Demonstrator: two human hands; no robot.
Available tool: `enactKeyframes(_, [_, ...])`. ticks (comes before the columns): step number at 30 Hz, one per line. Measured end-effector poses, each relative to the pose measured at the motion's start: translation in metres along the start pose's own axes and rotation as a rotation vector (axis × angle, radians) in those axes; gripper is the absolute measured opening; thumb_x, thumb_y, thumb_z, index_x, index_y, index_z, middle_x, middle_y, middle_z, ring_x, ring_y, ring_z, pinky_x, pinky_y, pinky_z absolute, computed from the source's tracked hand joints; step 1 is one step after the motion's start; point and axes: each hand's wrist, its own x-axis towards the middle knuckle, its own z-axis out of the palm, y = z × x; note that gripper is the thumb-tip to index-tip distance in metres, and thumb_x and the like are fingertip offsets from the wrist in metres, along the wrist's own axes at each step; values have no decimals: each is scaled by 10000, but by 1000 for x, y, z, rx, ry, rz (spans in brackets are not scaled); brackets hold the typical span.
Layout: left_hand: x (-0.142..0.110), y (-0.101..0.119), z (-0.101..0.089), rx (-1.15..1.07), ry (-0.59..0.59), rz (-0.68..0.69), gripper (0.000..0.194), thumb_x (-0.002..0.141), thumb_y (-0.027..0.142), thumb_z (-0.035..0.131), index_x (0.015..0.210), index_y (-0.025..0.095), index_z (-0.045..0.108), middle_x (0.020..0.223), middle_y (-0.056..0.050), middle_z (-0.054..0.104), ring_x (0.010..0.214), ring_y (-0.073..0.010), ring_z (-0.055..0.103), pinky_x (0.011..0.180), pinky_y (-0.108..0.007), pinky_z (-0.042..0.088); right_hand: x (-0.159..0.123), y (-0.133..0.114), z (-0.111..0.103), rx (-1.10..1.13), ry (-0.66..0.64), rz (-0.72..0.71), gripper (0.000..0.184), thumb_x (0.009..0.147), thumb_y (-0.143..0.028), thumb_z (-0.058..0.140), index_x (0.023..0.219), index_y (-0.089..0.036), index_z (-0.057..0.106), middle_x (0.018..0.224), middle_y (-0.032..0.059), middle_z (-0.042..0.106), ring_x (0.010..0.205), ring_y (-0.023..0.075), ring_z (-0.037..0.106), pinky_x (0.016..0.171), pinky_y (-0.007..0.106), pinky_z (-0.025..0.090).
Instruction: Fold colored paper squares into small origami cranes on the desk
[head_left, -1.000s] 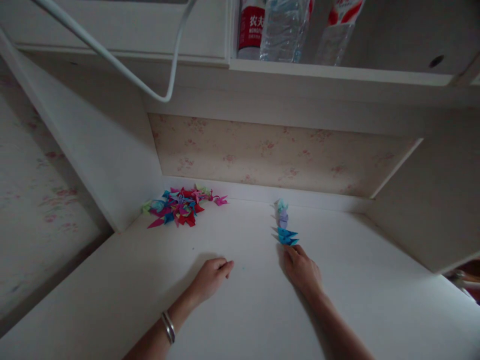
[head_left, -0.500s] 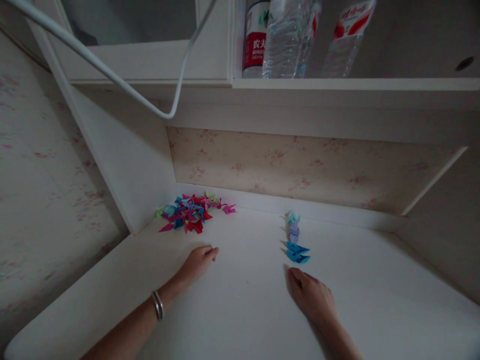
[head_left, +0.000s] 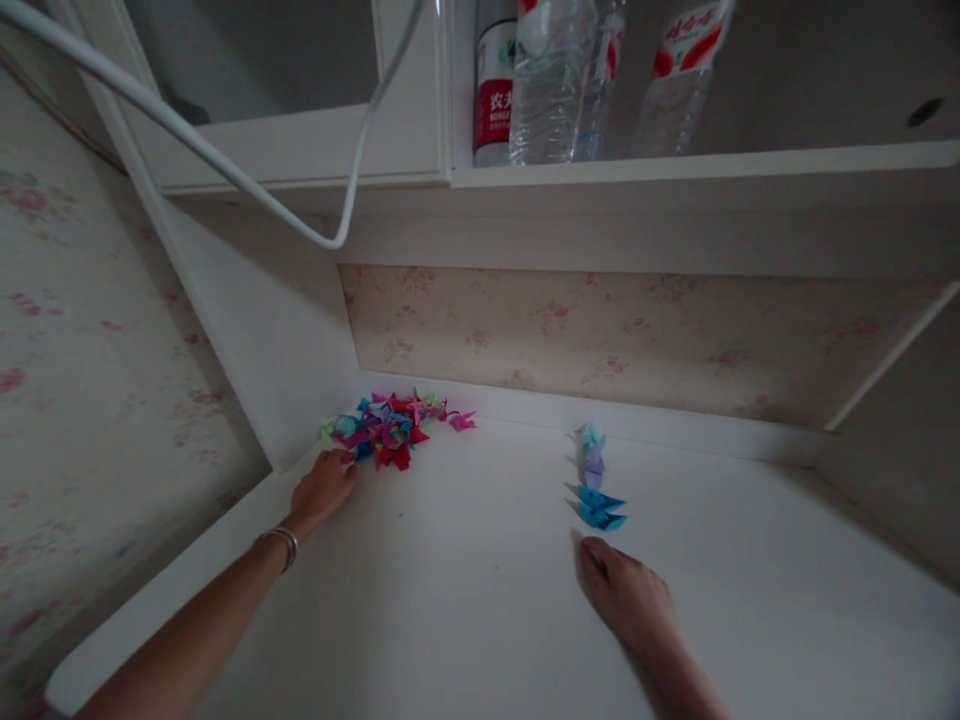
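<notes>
A pile of folded paper cranes [head_left: 390,425] in red, magenta, blue and green lies in the far left corner of the desk. My left hand [head_left: 324,488], with a silver bangle at the wrist, is at the pile's near left edge. Its thumb and forefinger close on a magenta paper crane [head_left: 347,456], mostly covered by the fingers. On the right, a column of cranes runs toward me: pale teal [head_left: 592,437], lavender [head_left: 593,467], then blue [head_left: 601,508]. Just below the blue ones my right hand [head_left: 630,595] rests on the desk, fingers curled, no object showing in it.
Above the desk [head_left: 450,600] a shelf [head_left: 712,160] holds several plastic bottles [head_left: 551,90]. A white cable-like tube [head_left: 225,170] hangs across the upper left. A side panel [head_left: 255,320] stands left of the pile, and a low ledge [head_left: 675,430] runs along the back.
My left hand has moved left and forward from the bare desk to the pile, its fingers closing at a magenta crane. My right hand stays in place. The view has shifted slightly.
</notes>
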Motion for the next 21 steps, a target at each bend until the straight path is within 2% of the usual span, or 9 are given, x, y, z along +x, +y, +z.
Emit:
enactKeyframes(3, [7,1,0,48,-8,7,375,842,412,418,1111,207,581,1172,-130,580,955,-292,621,786,-383,469,0,-1,-3,-4,-6,5,313,921,-442,331,963,-343,625,877,12,736,757,218,683,564,261,340])
enactKeyframes(6, [10,7,2,86,-5,3,357,872,387,364,1020,198,629,1106,-134,612,927,-303,631,764,-397,478,-1,-2,-6,5,-9,7,320,922,-438,326,946,-341,630,881,8,736,745,213,682,564,260,342])
enactKeyframes(12, [0,11,2,114,67,-56,410,913,359,290,1027,159,629,1101,-162,610,875,-295,644,744,-399,486,-1,-1,-4,3,-8,17,322,914,-434,344,989,-333,640,883,37,735,770,228,679,583,269,355])
enactKeyframes(18, [-7,-2,-22,66,169,-121,420,925,317,255,1027,111,607,1071,-190,610,909,-297,625,738,-377,474,0,4,-1,51,-3,17,352,909,-438,344,1001,-321,663,877,51,732,764,224,667,603,274,362])
enactKeyframes(21, [-16,0,-31,46,195,-104,423,925,343,261,942,121,621,967,-164,644,916,-289,611,733,-346,461,5,12,4,219,18,60,338,872,-440,401,984,-310,692,856,42,728,753,209,649,610,267,367])
